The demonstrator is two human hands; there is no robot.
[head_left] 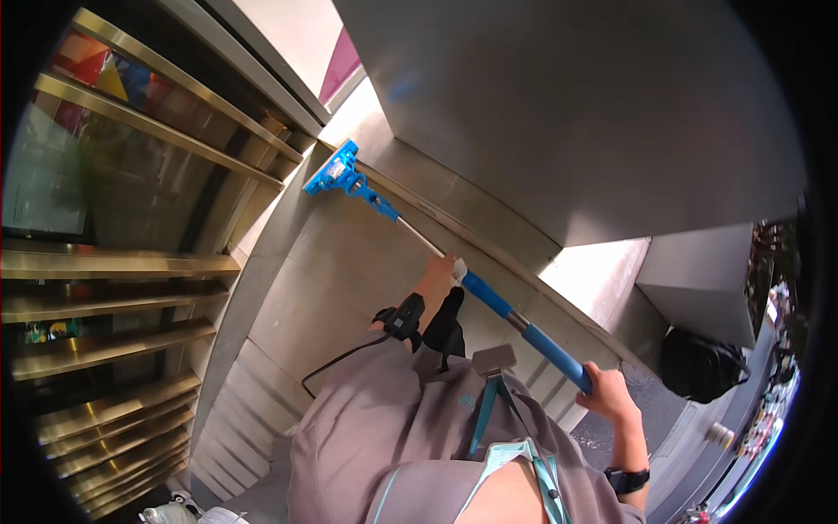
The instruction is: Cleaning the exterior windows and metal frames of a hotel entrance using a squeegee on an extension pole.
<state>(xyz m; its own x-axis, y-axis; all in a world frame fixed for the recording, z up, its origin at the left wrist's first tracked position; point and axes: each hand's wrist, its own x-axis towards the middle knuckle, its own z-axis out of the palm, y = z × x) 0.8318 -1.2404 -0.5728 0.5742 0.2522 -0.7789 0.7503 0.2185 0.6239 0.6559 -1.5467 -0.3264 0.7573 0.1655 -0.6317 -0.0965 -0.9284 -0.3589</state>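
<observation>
My two hands hold a long-handled squeegee (552, 351) slantwise across the front of my body. Its pole has a thin metal upper part and blue grip sleeves. At the far end, a wide blue head (336, 170) with a pale edge is close to the corner where the low wall meets the gold-slatted side; whether it touches cannot be made out. My left hand (441, 272) is closed around the pole near the white collar, partly hidden by it. My right hand (608, 390) wraps the lower end of the blue sleeve.
Gold horizontal slats (122, 266) in front of glass line the left. A large grey panel (576, 105) rises at the far right, above a stone ledge (471, 205). A black bag (703, 362) sits at right. Pale tiles (314, 262) cover the floor.
</observation>
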